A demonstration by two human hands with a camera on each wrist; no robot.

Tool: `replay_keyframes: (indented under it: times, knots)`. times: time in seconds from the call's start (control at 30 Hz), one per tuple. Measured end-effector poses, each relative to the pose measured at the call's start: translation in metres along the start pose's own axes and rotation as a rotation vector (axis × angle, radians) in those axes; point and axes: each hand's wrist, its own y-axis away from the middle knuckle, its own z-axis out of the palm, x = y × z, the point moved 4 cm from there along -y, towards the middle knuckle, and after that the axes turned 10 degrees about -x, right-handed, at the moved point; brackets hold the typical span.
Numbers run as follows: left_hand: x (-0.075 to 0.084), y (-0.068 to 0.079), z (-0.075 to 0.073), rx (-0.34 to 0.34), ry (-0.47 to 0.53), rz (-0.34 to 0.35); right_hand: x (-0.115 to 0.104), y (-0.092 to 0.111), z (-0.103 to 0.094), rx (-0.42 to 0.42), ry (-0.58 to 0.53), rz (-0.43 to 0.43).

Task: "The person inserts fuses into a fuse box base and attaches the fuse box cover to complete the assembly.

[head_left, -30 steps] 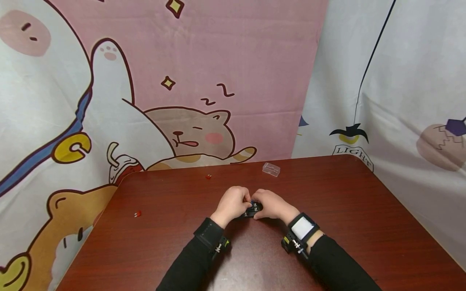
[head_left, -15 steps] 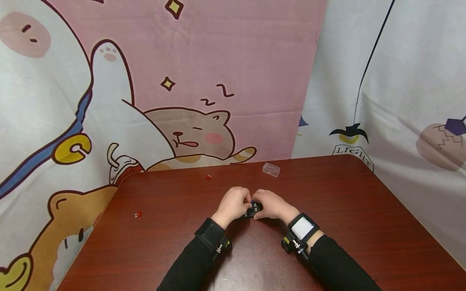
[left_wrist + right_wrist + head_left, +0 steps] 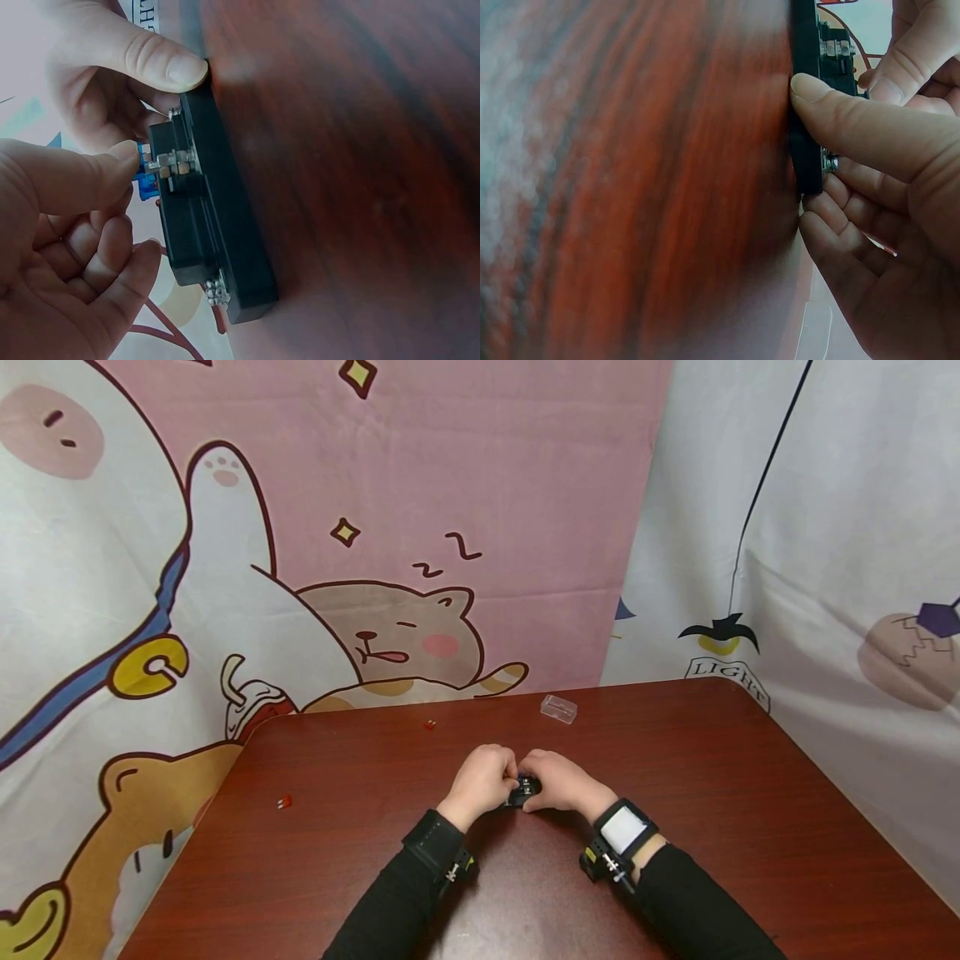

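Observation:
A black block with metal studs and nuts (image 3: 236, 240) lies on the table between the hands. My left hand (image 3: 477, 783) is at its left side, thumb and fingertips pinching a small blue piece (image 3: 148, 187) beside the middle studs. Part of that blue piece is hidden by the fingers. My right hand (image 3: 561, 781) grips the block's right end, its thumb (image 3: 844, 116) along the black edge and fingers on the far side. In the head view only a little of the block shows.
A clear plastic cover (image 3: 558, 710) lies near the table's back edge. One small red piece (image 3: 430, 724) is at the back, and another red piece (image 3: 284, 802) with metal tips lies at the left. The reddish-brown table (image 3: 697, 793) meets printed cloth behind.
Both hands stay in nearly the same place on the block and blue piece. Only a slight shift of the left forearm and of the head view shows.

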Motion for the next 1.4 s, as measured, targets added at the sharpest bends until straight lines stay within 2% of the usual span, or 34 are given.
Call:
replay_keyframes:
  times: [0.57, 1.4]
  knots:
    - [0.0014, -0.0001, 0.0025, -0.009, -0.027, -0.011, 0.0009, -0.0015, 0.0007, -0.014, -0.01, 0.021]
    - [-0.0017, -0.0047, 0.0026, -0.069, 0.056, -0.075, 0.0014, -0.002, 0.002, -0.005, 0.006, -0.001]
